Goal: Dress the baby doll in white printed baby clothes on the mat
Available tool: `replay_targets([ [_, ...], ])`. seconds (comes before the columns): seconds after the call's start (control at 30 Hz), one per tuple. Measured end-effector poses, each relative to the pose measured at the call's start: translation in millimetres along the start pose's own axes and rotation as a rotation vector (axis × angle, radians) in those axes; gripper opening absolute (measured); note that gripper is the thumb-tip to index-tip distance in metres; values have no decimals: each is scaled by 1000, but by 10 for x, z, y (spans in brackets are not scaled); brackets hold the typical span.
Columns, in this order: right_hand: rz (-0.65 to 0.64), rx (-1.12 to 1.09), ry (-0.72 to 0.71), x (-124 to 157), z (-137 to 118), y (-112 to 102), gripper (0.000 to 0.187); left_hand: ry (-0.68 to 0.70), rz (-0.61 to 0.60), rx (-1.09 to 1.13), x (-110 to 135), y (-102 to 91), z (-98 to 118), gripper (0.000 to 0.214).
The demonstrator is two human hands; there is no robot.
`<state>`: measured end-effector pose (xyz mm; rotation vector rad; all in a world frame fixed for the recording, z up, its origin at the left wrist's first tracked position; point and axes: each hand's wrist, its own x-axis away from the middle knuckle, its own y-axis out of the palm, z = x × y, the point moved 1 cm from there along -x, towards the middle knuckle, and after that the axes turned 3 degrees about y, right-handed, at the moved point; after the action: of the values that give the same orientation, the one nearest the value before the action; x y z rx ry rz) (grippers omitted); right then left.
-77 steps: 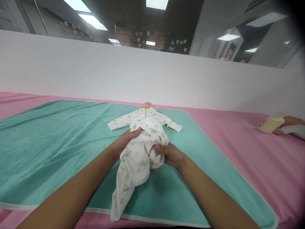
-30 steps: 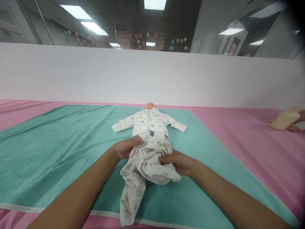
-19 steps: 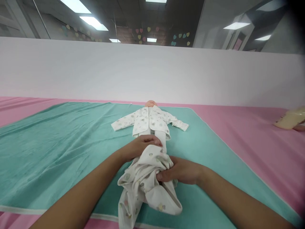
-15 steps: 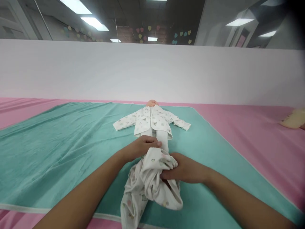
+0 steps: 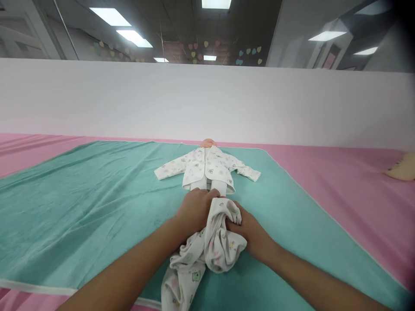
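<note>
A baby doll lies on its back on a teal towel, head away from me, in a white printed top. Bunched white printed trousers sit over its legs. My left hand is closed on the bunched cloth at the doll's legs. My right hand grips the same cloth from the right, fingers curled into the fabric. One loose trouser leg trails toward me over the towel's near edge.
The towel lies on a pink sheet that covers the table. A white partition runs along the far side. A cream-coloured object lies at the far right edge.
The bunched trousers have been gathered closer to the doll's waist, and both hands have moved forward toward the doll. The person's hand by the cream object at right has left the view.
</note>
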<state>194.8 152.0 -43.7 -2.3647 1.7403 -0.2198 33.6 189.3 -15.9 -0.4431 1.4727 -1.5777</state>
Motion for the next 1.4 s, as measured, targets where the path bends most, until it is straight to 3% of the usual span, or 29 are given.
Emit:
replay_targets([
  [0.13,-33,-204,-6,-6,-11,23,41,-11,82,-28,24,3,-21,27],
  [0.47,-81,-557,126,132,-115,87,46,-68,208,387,36,-34,-23,16],
  [0.63,-64,-665,61,166,-170,180,62,2,56,770,22,-58,37,18],
  [0.77,7,-666,23,190,-153,178,63,-36,-149,978,25,-212,56,37],
  [0.9,52,-561,38,224,-64,124,68,48,-412,866,69,-329,225,79],
  [0.97,68,-527,46,220,-24,105,75,72,-384,738,99,-305,341,92],
  [1.07,57,-514,-1,180,-2,111,80,79,-261,571,137,-213,461,91],
  [1.17,93,-432,9,129,-5,137,75,96,-237,505,159,-144,478,89],
  [1.4,96,-558,110,91,5,96,59,133,-225,664,155,-189,342,77],
])
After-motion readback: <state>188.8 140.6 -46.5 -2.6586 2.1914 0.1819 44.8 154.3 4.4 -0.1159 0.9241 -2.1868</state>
